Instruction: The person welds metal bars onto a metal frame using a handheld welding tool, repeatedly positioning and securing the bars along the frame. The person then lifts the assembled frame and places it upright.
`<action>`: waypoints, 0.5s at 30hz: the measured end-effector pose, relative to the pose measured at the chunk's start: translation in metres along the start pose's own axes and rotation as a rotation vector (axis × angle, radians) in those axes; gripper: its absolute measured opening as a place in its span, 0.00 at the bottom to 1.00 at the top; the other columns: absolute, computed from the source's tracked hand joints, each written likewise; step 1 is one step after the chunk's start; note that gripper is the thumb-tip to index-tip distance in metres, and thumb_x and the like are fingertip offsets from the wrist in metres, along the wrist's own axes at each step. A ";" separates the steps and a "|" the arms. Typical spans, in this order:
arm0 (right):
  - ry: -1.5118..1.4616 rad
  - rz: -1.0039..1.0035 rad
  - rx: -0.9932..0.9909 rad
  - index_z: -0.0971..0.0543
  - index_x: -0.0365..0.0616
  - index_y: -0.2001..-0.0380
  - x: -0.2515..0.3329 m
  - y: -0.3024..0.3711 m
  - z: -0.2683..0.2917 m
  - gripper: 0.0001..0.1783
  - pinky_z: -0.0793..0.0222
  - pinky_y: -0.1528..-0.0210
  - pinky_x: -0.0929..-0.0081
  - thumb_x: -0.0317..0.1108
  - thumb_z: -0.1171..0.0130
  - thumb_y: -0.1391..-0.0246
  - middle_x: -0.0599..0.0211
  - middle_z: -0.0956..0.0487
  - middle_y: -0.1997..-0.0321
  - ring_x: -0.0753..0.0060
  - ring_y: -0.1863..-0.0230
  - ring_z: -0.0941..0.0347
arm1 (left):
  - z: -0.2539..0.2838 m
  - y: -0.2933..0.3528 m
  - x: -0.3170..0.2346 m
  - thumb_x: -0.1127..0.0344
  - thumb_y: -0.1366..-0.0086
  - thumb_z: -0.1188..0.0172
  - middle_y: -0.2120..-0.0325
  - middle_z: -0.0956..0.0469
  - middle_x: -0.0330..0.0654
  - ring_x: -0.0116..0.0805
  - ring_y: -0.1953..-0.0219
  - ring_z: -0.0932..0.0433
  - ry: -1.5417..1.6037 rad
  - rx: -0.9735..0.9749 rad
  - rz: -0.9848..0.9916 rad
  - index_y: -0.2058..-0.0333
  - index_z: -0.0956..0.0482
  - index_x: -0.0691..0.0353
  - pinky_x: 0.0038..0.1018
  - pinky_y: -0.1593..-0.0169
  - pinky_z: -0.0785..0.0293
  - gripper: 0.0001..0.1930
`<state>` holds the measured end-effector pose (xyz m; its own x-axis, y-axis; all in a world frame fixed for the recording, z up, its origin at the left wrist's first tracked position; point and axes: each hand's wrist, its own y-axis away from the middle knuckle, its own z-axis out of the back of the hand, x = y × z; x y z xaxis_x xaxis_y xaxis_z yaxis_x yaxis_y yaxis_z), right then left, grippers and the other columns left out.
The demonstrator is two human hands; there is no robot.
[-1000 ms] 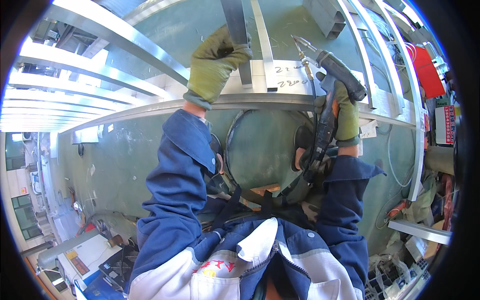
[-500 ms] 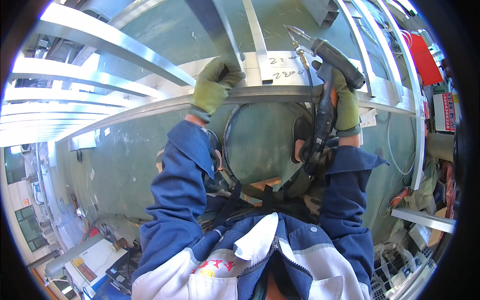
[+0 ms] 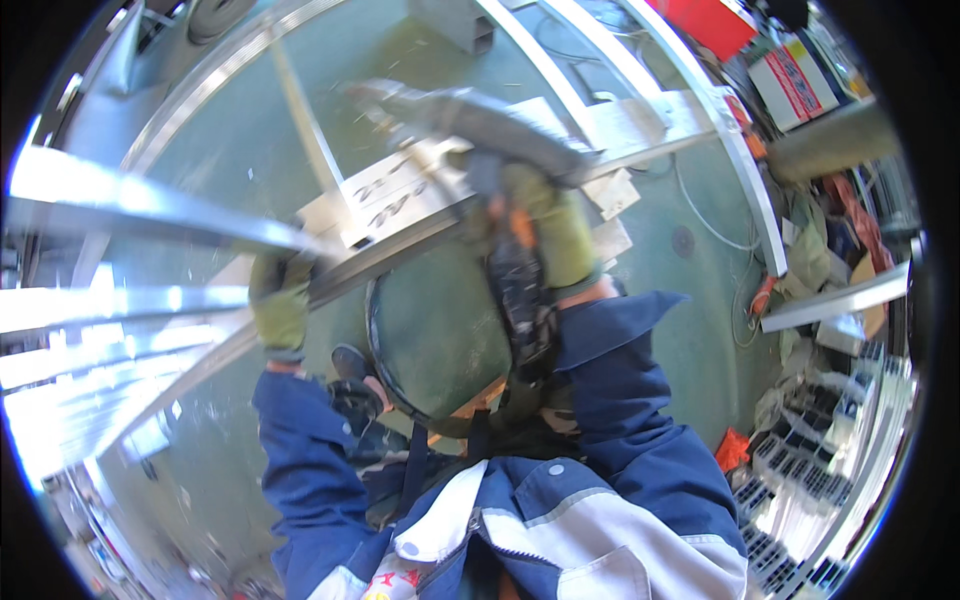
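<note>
Green-gloved right hand (image 3: 550, 225) holds the torch-like tool (image 3: 500, 122) over the metal rail (image 3: 405, 242), presumably by its handle for control; left hand (image 3: 280, 305) at the bar's (image 3: 150, 203) near end, grip blurred, cannot tell.

Dark torch (image 3: 505, 122) aslant, right of silvery bar (image 3: 160, 207)

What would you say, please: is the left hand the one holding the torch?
No, the right hand grips the torch.
</note>
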<state>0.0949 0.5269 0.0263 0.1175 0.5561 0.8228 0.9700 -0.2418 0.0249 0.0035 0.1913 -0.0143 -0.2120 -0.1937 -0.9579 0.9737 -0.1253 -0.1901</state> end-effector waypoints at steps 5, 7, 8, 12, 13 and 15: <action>0.045 -0.050 0.181 0.23 0.43 0.42 0.001 0.002 -0.045 0.23 0.25 0.71 0.76 0.42 0.35 0.34 0.61 0.16 0.59 0.74 0.71 0.20 | 0.003 -0.002 0.001 0.73 0.30 0.35 0.43 0.20 0.43 0.29 0.50 0.20 0.061 -0.006 0.065 0.40 0.23 0.66 0.26 0.50 0.21 0.21; 0.038 -0.245 0.193 0.23 0.43 0.41 0.004 0.006 -0.056 0.24 0.23 0.70 0.74 0.42 0.34 0.35 0.62 0.15 0.67 0.74 0.72 0.20 | 0.000 0.003 -0.009 0.74 0.31 0.35 0.42 0.21 0.43 0.30 0.47 0.21 0.084 -0.046 0.102 0.39 0.24 0.65 0.26 0.48 0.21 0.22; 0.168 -0.256 0.205 0.23 0.42 0.40 0.001 0.004 -0.056 0.25 0.23 0.69 0.73 0.43 0.35 0.35 0.62 0.15 0.70 0.74 0.73 0.20 | 0.001 0.003 -0.009 0.74 0.31 0.34 0.42 0.21 0.43 0.30 0.46 0.22 0.087 -0.053 0.097 0.38 0.24 0.65 0.27 0.46 0.22 0.23; 0.084 -0.269 0.204 0.20 0.41 0.48 -0.001 0.005 -0.062 0.22 0.25 0.72 0.75 0.46 0.35 0.35 0.67 0.18 0.73 0.78 0.76 0.22 | 0.003 0.002 -0.004 0.75 0.31 0.34 0.42 0.21 0.42 0.31 0.45 0.22 0.017 -0.035 0.050 0.39 0.23 0.65 0.28 0.46 0.21 0.23; 0.063 -0.247 0.207 0.18 0.41 0.52 -0.004 0.005 -0.063 0.21 0.26 0.73 0.75 0.48 0.35 0.35 0.70 0.19 0.74 0.79 0.77 0.23 | 0.003 0.004 -0.006 0.75 0.31 0.34 0.42 0.21 0.42 0.31 0.45 0.22 -0.013 -0.042 0.042 0.39 0.23 0.65 0.28 0.46 0.21 0.23; 0.078 -0.252 0.196 0.18 0.41 0.51 -0.006 0.004 -0.061 0.21 0.26 0.74 0.76 0.48 0.34 0.35 0.70 0.19 0.73 0.79 0.77 0.23 | -0.002 0.004 -0.010 0.76 0.31 0.35 0.42 0.21 0.42 0.31 0.45 0.22 0.013 -0.045 0.043 0.38 0.24 0.65 0.28 0.47 0.21 0.23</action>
<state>0.0846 0.4741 0.0565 -0.1405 0.5147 0.8458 0.9899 0.0577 0.1293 0.0095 0.1942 -0.0062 -0.1688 -0.1850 -0.9681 0.9848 -0.0730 -0.1578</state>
